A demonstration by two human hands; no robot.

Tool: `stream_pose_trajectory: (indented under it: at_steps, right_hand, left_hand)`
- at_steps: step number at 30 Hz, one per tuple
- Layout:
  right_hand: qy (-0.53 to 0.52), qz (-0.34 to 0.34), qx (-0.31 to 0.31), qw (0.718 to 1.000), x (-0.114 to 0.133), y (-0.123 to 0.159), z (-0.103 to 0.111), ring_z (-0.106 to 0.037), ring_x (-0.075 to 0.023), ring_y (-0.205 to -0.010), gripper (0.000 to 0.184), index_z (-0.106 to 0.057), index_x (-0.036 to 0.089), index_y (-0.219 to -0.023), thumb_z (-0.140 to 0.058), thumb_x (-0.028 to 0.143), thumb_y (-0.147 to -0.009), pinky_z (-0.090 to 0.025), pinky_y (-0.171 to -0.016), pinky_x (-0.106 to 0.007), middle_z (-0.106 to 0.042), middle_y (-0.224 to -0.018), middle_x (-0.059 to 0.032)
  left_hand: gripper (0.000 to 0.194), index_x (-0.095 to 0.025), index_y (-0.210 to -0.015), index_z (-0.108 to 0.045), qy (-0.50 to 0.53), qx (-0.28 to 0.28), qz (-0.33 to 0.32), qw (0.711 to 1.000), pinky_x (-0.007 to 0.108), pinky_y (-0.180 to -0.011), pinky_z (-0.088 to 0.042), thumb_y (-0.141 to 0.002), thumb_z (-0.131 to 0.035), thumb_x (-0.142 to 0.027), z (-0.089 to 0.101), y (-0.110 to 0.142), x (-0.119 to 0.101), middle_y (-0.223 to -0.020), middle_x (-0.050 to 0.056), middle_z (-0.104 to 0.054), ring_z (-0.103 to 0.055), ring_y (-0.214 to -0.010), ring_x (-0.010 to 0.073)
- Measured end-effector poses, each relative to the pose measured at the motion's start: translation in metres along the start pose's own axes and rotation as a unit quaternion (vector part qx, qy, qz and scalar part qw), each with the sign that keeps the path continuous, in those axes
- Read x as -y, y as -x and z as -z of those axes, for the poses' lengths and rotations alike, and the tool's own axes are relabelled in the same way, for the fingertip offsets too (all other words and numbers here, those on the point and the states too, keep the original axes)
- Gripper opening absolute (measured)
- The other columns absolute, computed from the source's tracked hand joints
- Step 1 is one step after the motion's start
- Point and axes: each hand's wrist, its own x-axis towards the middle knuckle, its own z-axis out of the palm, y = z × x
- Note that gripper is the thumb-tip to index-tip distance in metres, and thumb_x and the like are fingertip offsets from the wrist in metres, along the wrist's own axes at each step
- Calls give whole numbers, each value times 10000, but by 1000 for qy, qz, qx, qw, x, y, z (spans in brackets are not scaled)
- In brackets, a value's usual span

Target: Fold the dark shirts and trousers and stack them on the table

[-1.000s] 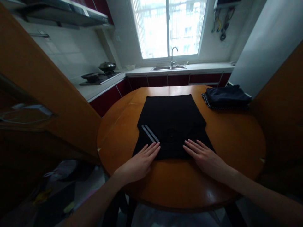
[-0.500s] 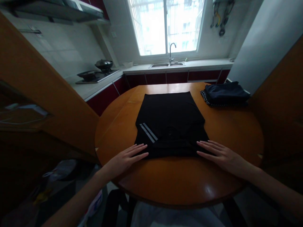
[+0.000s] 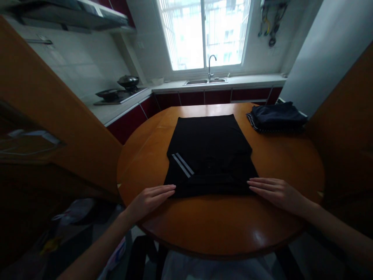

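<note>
A black shirt (image 3: 210, 144) lies flat on the round wooden table (image 3: 198, 229), its near part folded over. Two pale grey stripes cross a dark folded piece at its left side. My left hand (image 3: 155, 198) is at the shirt's near left corner, with thumb and fingers drawn together on the cloth. At the near right corner, my right hand (image 3: 275, 192) holds the fabric in the same way, fingers close together. The cloth directly beneath both hands is hidden.
A stack of folded dark clothes (image 3: 276, 117) sits at the table's far right. Behind the table run a counter with a sink (image 3: 196, 82) and a stove with pans (image 3: 128, 81). A wooden panel (image 3: 78, 116) stands close on the left.
Both hands have slid outward to the shirt's near corners, and their spread fingers have come together. The near corners reach slightly wider. The clothes stack has not moved.
</note>
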Motion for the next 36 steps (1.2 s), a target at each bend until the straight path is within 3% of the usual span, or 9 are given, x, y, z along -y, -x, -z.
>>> stream_pose_trajectory:
  at_steps: [11,18,22,25,29,36]
  right_hand:
    - [-71,-48,-17,996,9,1,9,-698,-191,-1147,385,-667,278,-1322,-509,143,-998,-610,-966,-328,-703,-1295,-18]
    - [-131,-156,1,979,28,0,36,-777,-215,-889,261,-773,293,-1140,-574,260,-975,-647,-803,-288,-795,-1048,-21]
    - [-193,-235,14,953,19,-11,53,-767,-208,-764,236,-799,262,-1002,-606,393,-962,-613,-648,-254,-801,-918,-51]
    - [-229,-261,19,938,-4,-34,63,-722,-192,-680,316,-791,228,-925,-641,505,-916,-565,-587,-261,-778,-824,-55]
    - [-263,-323,31,908,-50,-78,67,-627,-158,-605,469,-778,177,-845,-732,638,-772,-489,-547,-257,-713,-708,-41]
    - [-350,-437,63,826,-136,-129,35,-542,-108,-567,529,-755,141,-835,-833,622,-630,-437,-489,-219,-652,-671,-24]
  left_hand:
    - [374,-292,-1359,-639,14,-57,-6,998,271,-959,-597,-1043,-462,-201,5,8,-10,-1251,56,-726,-717,-1107,174]
    - [282,-282,-1213,-732,81,-35,54,995,207,-827,-600,-1024,-523,-267,31,3,-35,-1087,44,-766,-743,-946,157]
    - [236,-231,-1030,-781,112,-25,112,987,210,-716,-581,-990,-578,-345,50,-16,-37,-945,50,-769,-731,-824,162]
    - [281,-191,-933,-774,146,-3,148,978,220,-652,-544,-957,-605,-413,62,-41,-19,-841,47,-749,-697,-738,163]
    - [354,-164,-889,-760,200,23,218,955,238,-640,-501,-904,-632,-494,68,-86,30,-793,35,-724,-644,-711,164]
    - [433,-161,-872,-754,249,35,279,927,259,-689,-464,-828,-670,-583,45,-149,123,-789,23,-700,-598,-734,162]
